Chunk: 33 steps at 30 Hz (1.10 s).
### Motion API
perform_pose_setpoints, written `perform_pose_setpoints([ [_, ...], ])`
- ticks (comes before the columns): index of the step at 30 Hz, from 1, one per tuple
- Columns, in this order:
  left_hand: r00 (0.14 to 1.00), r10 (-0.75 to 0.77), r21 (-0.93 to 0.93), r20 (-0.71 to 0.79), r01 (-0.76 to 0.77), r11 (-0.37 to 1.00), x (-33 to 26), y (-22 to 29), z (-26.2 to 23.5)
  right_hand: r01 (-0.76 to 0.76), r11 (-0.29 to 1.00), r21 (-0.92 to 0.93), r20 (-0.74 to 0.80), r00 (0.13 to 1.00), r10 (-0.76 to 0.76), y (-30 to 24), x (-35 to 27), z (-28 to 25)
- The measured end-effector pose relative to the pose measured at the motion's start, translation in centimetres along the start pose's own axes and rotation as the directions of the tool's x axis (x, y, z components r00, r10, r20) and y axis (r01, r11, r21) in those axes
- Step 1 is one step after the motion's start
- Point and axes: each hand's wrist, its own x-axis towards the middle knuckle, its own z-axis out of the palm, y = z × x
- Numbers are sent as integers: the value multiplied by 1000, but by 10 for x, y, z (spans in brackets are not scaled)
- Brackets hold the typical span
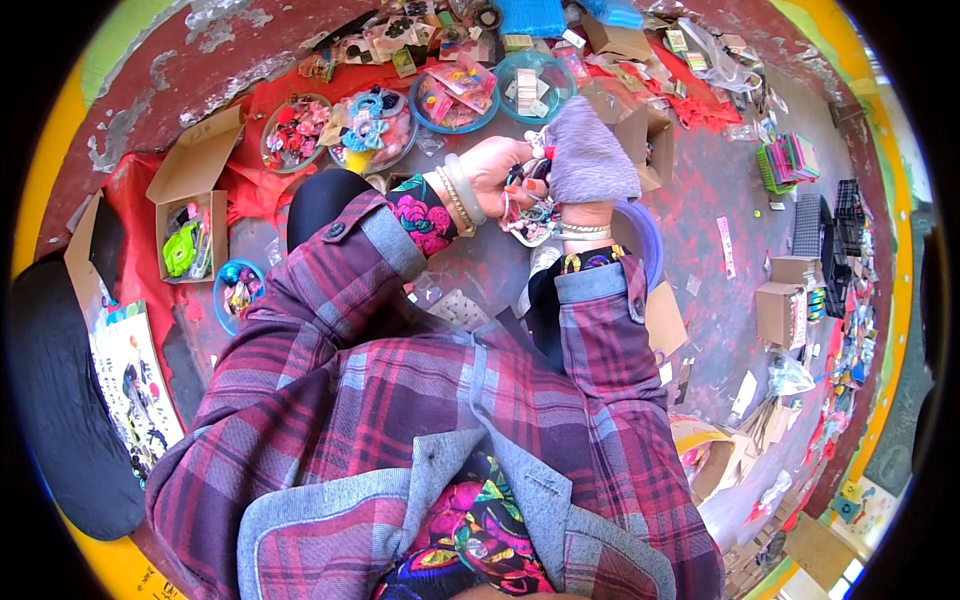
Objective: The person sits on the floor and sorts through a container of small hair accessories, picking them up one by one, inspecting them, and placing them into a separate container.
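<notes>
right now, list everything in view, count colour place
furry piece: 1, purple-grey, at right hand
small accessories: several, mixed, at left hand
round tubs: 4, mixed, beyond the hands
small tub: 1, blue, left
boxes: several, brown, both sides
basket: 1, green, right
mesh containers: several, black, far right
sheeting: uncounted, red, left and far
small clutter: uncounted, mixed, mostly right
left hand: 1, bare, by accessories
right hand: 1, mostly behind furry piece
sleeves: 2, purple plaid, centre

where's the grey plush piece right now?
In the head view, upper part, right of centre: the grey plush piece hides most of the right hand, just right of the left hand.
</notes>
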Motion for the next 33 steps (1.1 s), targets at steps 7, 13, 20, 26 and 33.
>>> perform_pose_setpoints([
  [7, 959, 213, 219, -189, -171, 961, -10, 18, -33, -305, 557, 772, 22, 889, 457, -27, 25, -24],
  [13, 658, 449, 337, -604, -300, 892, -15, 17, -94, -462, 250, 851, 329, 840, 431, 24, 23, -61],
  [20, 593, 642, 768, -486, -62, 638, 42, -17, -311, -519, 428, 740, 269, 812, 518, -18, 15, -33],
  [26, 855, 505, 654, -119, 450, -608, 30, -41, -254, -525, 512, 680, 97, 756, 647, -54, 11, -19],
  [33, 479, 812, 812, -332, 584, -13, 23, -23, -299, -554, 409, 725, 279, 779, 562, -22, 15, -25],
])
